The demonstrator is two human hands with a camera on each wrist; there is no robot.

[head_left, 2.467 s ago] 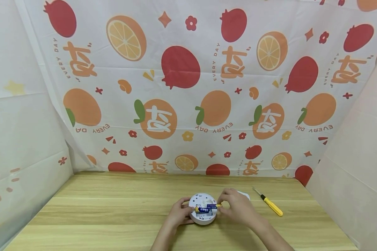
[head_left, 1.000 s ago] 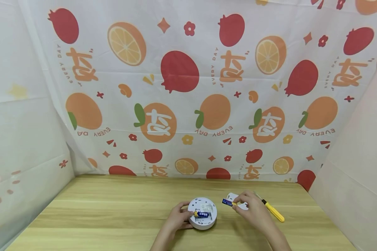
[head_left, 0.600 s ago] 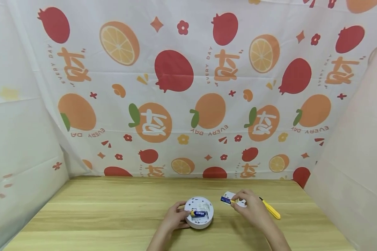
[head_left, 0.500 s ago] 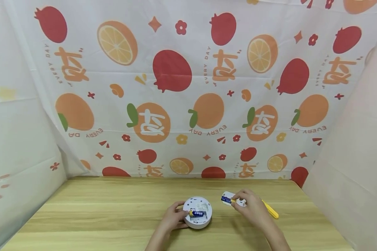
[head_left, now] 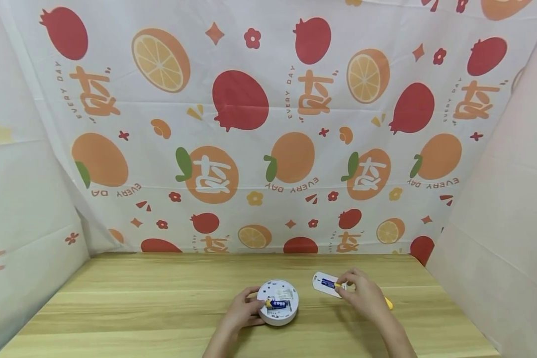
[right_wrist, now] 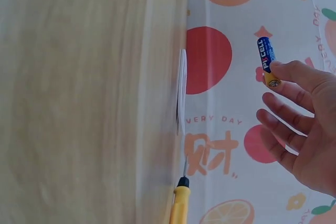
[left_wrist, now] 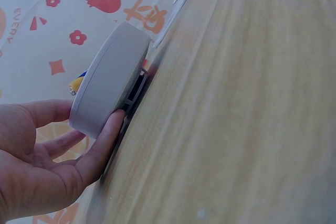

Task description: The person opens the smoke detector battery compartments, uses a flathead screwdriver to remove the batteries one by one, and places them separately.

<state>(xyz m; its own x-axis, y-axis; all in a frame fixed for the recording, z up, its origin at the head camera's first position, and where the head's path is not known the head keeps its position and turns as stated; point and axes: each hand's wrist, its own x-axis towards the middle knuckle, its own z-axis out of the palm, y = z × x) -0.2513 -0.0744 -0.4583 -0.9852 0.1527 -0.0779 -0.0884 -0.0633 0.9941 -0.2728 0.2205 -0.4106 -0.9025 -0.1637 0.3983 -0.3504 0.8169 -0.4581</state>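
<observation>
A round white smoke alarm (head_left: 279, 322) is in my left hand (head_left: 243, 311), with the thumb at its top rim and the other fingers round its side and underside. One blue and yellow battery lies in its compartment; the yellow end (left_wrist: 76, 84) sticks up above the rim in the left wrist view. My right hand (head_left: 362, 294) pinches a second blue and yellow battery (right_wrist: 266, 59) between thumb and index finger. It is held in the air, apart from the alarm, and in the head view overlaps a white plate (head_left: 317, 281) on the table.
A yellow screwdriver (right_wrist: 179, 203) with a black collar lies right of the plate, mostly hidden behind my right hand in the head view. The wooden table (head_left: 161, 298) ends at a fruit-printed cloth (head_left: 250, 164), with pale cloth on both sides.
My right hand has drawn the battery out of the alarm and carried it right, over the white plate. My left hand keeps its grip. The head view has shifted slightly.
</observation>
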